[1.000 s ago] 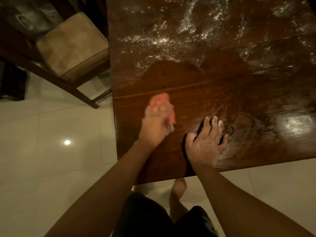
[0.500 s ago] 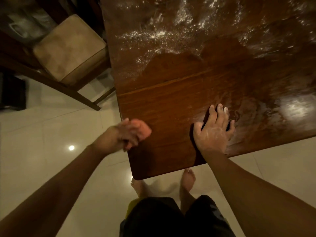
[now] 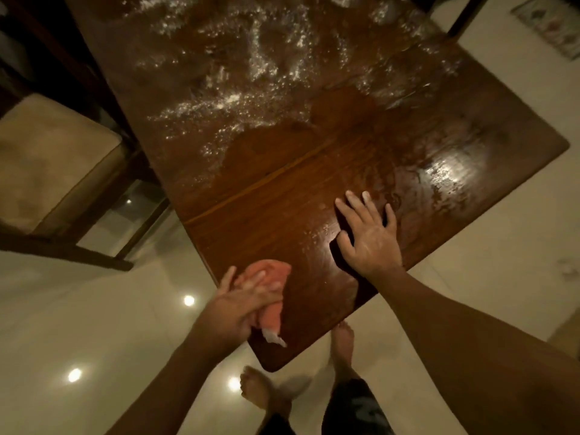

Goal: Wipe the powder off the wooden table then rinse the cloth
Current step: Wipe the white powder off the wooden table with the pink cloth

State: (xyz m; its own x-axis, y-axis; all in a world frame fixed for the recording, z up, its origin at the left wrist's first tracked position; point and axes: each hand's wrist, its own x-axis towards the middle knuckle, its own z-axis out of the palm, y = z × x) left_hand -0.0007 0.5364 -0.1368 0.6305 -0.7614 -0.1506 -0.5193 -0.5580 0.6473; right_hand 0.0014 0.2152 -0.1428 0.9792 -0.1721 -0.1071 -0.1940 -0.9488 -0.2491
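A dark wooden table point(image 3: 282, 199) fills the middle of the view. White powder point(image 3: 238, 73) covers its far half; the near part looks wet and shiny. My left hand point(image 3: 244, 299) grips a bunched pink cloth point(image 3: 270, 271) at the table's near left edge, with a white end of the cloth hanging below my fingers. My right hand point(image 3: 367, 237) lies flat on the tabletop near the front edge, fingers spread, dusted with powder.
A chair with a beige cushion point(image 3: 50, 158) stands left of the table. The floor point(image 3: 94, 324) is glossy pale tile with lamp reflections. My bare feet point(image 3: 342, 343) stand by the table's near corner. A dark chair leg point(image 3: 467, 14) shows at the far right.
My left hand drew the cloth from the tabletop back to the near left edge and now sits on the corner area. My right hand stayed flat. The view swung so more of the table shows.
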